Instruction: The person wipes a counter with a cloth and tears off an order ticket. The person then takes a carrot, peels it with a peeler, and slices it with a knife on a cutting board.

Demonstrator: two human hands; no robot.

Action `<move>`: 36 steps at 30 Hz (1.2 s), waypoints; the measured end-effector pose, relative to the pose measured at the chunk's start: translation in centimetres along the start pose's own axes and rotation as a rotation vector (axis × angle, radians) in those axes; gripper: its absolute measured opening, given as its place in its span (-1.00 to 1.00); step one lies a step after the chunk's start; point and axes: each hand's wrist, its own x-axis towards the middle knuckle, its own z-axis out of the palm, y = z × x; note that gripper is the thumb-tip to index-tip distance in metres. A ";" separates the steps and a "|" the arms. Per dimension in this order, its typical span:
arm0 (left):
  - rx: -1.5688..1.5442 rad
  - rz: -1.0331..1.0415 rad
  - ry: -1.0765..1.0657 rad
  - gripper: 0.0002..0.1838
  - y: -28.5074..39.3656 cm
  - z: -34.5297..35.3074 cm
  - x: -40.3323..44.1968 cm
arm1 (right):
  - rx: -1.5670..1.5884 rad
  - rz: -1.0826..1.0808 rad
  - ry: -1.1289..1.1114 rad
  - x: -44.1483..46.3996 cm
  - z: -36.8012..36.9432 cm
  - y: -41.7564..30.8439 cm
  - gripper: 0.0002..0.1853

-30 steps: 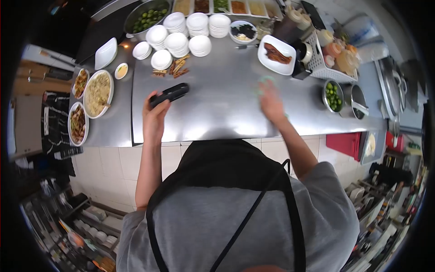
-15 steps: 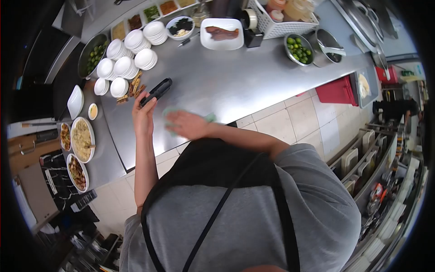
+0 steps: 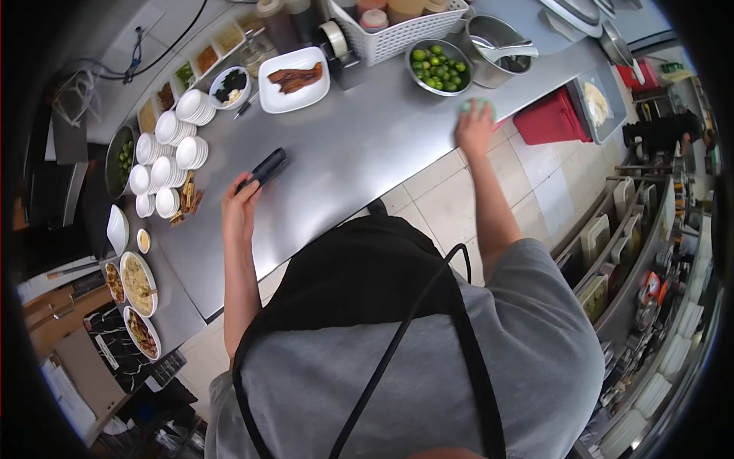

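Observation:
My left hand (image 3: pixel 240 200) is closed around one end of a black oblong object (image 3: pixel 267 167), held over the steel table (image 3: pixel 321 153); its exact kind does not show. Stretched far out to the right, my right hand (image 3: pixel 475 131) presses a green cloth (image 3: pixel 480 105) onto the tabletop close to its front edge. Just beyond that hand stands a metal bowl of green limes (image 3: pixel 440 69). Beside it is a steel pot (image 3: pixel 489 73) with a utensil across it. A white dish with strips of cooked meat (image 3: pixel 294 79) sits toward the back.
Stacks of small white dishes (image 3: pixel 167 172) stand at the left, near brown sticks (image 3: pixel 187 200). Oval dishes of food (image 3: pixel 139 283) line the left counter. A white basket of bottles (image 3: pixel 405 38) is at the back. Red bins (image 3: pixel 544 118) stand past the table's front edge.
My right hand has swept the green cloth from beside my left hand far to the right, near the limes. The left hand still holds the black object. The view has shifted right.

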 end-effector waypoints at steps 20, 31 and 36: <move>0.127 0.503 -0.396 -0.65 14.1 35.3 25.7 | 0.129 -0.074 0.001 6.0 1.0 8.4 -0.55; 0.381 0.565 -0.241 -0.54 13.4 30.7 18.4 | 0.214 -0.368 -0.316 -1.2 -3.3 0.1 -0.44; 0.650 0.525 -0.186 -0.71 9.4 14.9 8.9 | 0.372 -0.843 -0.538 -2.7 -3.7 -10.1 -0.40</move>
